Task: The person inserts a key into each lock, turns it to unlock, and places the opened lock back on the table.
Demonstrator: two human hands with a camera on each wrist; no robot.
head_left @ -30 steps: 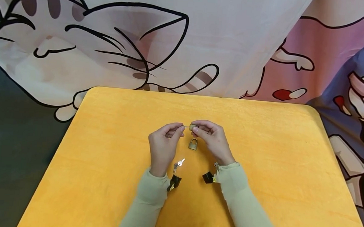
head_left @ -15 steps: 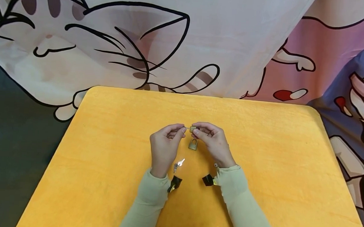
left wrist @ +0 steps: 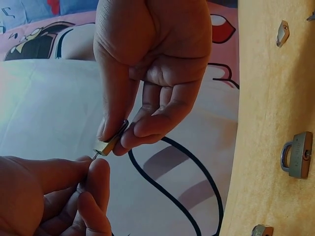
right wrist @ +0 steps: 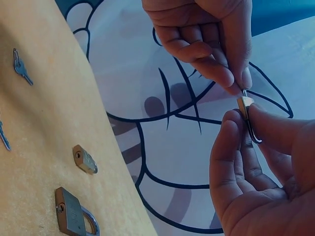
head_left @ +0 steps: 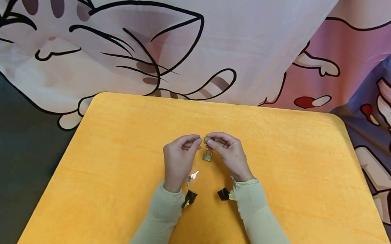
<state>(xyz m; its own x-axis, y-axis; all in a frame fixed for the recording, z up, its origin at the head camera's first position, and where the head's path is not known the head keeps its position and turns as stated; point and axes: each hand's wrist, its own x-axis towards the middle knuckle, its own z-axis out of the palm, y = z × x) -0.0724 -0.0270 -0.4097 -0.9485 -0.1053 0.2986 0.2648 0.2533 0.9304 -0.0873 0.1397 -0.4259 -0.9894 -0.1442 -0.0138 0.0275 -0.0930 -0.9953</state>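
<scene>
Close over the yellow table (head_left: 137,214), my left hand (head_left: 180,154) pinches a thin metal key (left wrist: 95,155) between thumb and forefinger. My right hand (head_left: 228,153) holds a small brass padlock (right wrist: 243,104) by its body, with the curved shackle pointing away from the key. The key's shaft meets the end of the padlock opposite the shackle; its bow is hidden in the left fingertips. Just below the hands lies a larger brass padlock (head_left: 207,155), shackle toward the far side. Two loose keys, a bright key (head_left: 194,174) and a darker key (head_left: 188,180), lie near my left wrist.
A second small padlock (right wrist: 85,159) rests beside the larger one in the right wrist view. One more small metal lock (left wrist: 282,33) lies near the right wrist. A cartoon cloth (head_left: 252,47) hangs along the table's far edge.
My left hand has shifted slightly right, toward the padlock, and the bit of key visible between the hands has shortened. Both hands have come slightly nearer.
</scene>
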